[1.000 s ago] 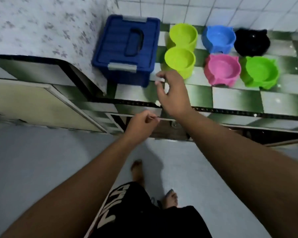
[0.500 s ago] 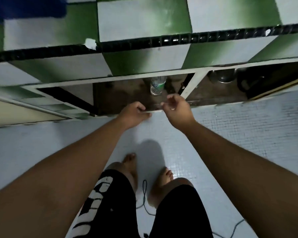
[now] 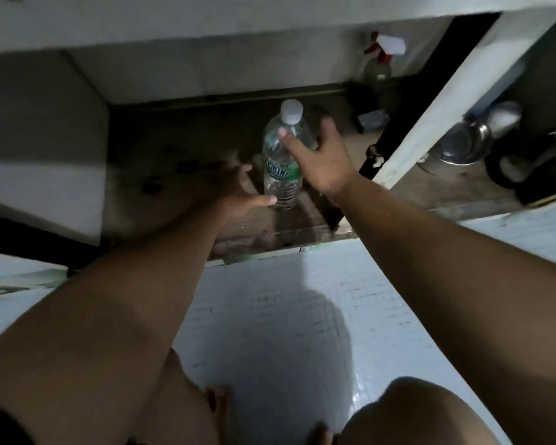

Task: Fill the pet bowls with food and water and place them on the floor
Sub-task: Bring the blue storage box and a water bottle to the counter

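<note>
Under the counter point(image 3: 174, 27), I am gripping the bottle point(image 3: 281, 171) with my right hand point(image 3: 321, 159), left hand point(image 3: 235, 191) open at its base, aiming to lift it upright.

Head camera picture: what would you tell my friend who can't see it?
The right hand holds a water bottle standing inside an open cupboard; the left hand is open beside its base. A spray bottle and metal pot sit farther right.

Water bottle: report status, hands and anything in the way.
Right hand grips water bottle below the cap. Left hand open, one fingertip at its base. Bottle upright in cupboard, capped. Spray bottle behind, clear of it.
</note>
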A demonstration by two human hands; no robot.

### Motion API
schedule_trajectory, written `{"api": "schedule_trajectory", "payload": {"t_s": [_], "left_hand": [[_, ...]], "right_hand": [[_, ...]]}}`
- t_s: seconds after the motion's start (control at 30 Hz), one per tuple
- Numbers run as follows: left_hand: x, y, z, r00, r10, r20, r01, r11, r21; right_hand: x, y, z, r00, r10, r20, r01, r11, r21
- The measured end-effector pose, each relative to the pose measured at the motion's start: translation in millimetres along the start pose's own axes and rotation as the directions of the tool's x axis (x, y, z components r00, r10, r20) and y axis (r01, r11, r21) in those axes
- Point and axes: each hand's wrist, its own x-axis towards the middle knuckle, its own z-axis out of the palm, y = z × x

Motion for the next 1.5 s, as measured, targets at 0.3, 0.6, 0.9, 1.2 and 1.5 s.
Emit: {"api": "schedule_trajectory", "payload": {"t_s": [0.3,0.6,0.9,1.2,1.5], "left_hand": [[21,21,22,0.998,0.054,0.031,-0.054,0.999,-0.006],[-104,42,0,0.987,0.096,0.131,-0.08,0.99,-0.117],[-253,130,-39,0.97,0.147,0.196,-0.127,0.985,-0.113],[-380,286,-81,0.936,0.287,0.204,-0.277,0.958,-0.074],[-431,415,-73,0.886,0.432,0.166,-0.433,0.901,-0.033]], "right_hand": [[7,-6,8,1.0,-0.008,0.019,0.009,0.998,-0.064],[-100,-79,-25,0.994,0.053,0.094,-0.06,0.995,0.076],[-202,-210,-84,1.0,-0.005,0.022,0.003,0.993,0.122],[-264,-372,-195,0.993,-0.12,-0.018,0.121,0.985,0.126],[-273,-463,-297,0.972,-0.19,-0.139,0.193,0.981,0.005]]}}
